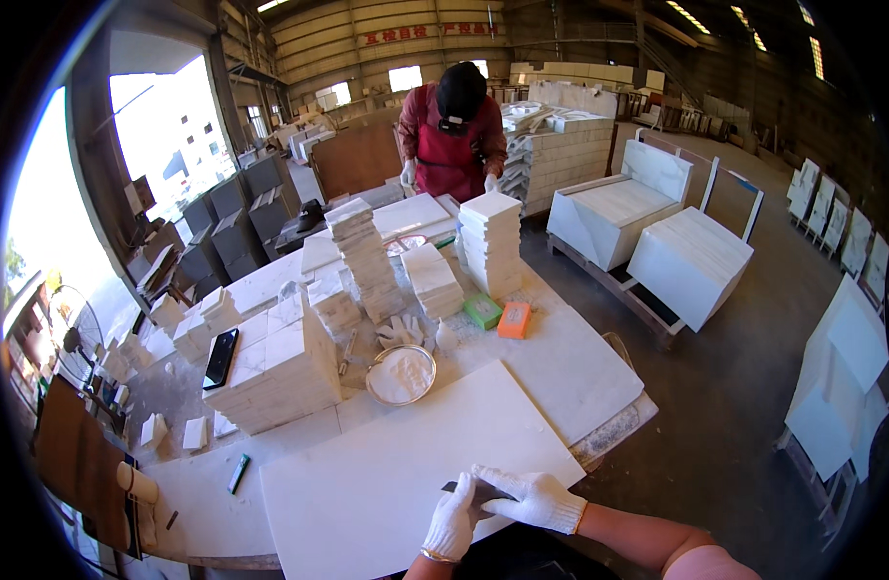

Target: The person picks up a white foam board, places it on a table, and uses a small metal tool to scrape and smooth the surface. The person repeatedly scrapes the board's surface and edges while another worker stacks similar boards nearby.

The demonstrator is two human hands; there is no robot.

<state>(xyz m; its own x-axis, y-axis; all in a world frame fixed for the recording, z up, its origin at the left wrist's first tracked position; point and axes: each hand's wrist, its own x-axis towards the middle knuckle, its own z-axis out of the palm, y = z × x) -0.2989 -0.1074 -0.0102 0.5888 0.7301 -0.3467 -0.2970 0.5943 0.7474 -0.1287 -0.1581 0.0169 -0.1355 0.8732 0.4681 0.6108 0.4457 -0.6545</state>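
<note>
Both my hands wear white knitted gloves and come together over the near edge of a large white slab [406, 454]. Between them is a dark flat piece [485, 491]; its exact kind cannot be made out. My left hand [449, 525] is closed round its left side, with a dark tip showing past the fingers. From the right, my right hand [533, 500] grips the same piece, fingers over its top. Beyond the slab stands a metal bowl [430, 382] of white powder, next to a loose white glove [400, 332].
Stacked tiles [280, 367] with a black phone [221, 359] stand left, near a green marker-like tube [239, 474]. Tall tile stacks [490, 245], a green box [482, 310] and an orange box [514, 320] lie farther off. A co-worker [454, 145] in a red apron stands across the table.
</note>
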